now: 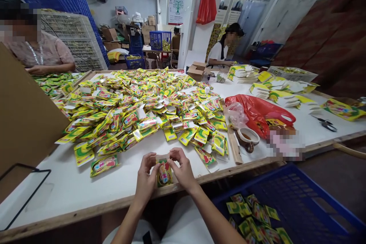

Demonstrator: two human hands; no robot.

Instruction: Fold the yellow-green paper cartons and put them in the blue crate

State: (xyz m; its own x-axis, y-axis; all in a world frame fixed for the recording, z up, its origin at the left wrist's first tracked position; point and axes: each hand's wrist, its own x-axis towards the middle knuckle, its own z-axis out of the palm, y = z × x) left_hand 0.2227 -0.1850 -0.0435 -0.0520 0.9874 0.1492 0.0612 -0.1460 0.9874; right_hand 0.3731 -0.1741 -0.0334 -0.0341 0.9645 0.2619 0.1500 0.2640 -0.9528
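Note:
A small yellow-green printed box (164,173) stands at the front edge of the white table, its pale flap at the top. My left hand (148,173) pinches its left side, with the thumb on the front face. On the right side, my right hand (180,167) grips the upper corner between thumb and fingers. Just beyond both hands spreads a big heap of similar small boxes (143,110), many with white end flaps sticking out. One box (104,165) lies apart from the heap, to the left of my hands.
A blue crate (288,198) with several boxes sits below the table edge at right. Past a wooden strip (234,145) are a cup (248,136), a red plastic bag (257,112) and scissors (327,124). Cardboard (25,110) rises at left. Two people work across the table.

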